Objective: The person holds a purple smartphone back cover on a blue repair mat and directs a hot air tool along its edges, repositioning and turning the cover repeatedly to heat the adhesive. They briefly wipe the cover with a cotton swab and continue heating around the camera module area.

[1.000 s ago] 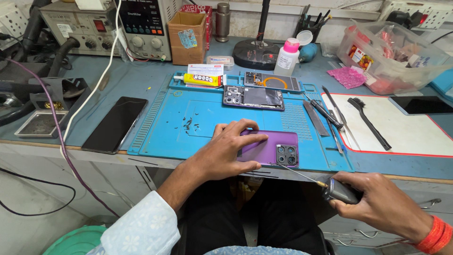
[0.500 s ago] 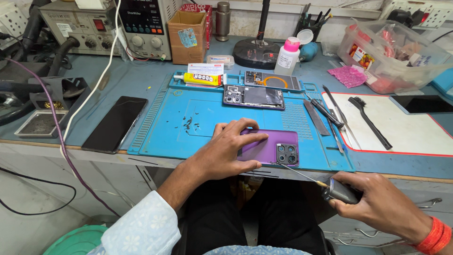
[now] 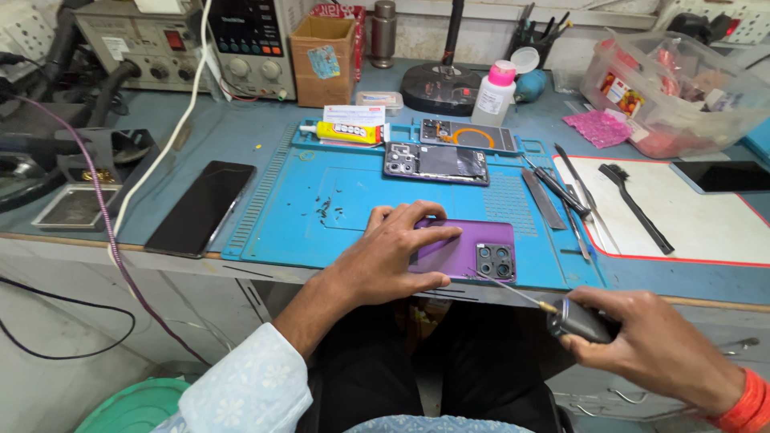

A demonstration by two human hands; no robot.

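Observation:
A purple phone back cover with a camera cluster lies on the blue repair mat near the front edge. My left hand rests flat on its left part, fingers spread over it. My right hand is below the table edge at the lower right, closed around a dark grey tool whose thin metal tip points up-left to the cover's camera corner. An opened phone body and a second phone frame lie farther back on the mat.
A black phone screen lies left of the mat. A yellow glue tube, tweezers and blades, a black brush on a white mat, a plastic parts box, a cardboard box and bench instruments surround the mat.

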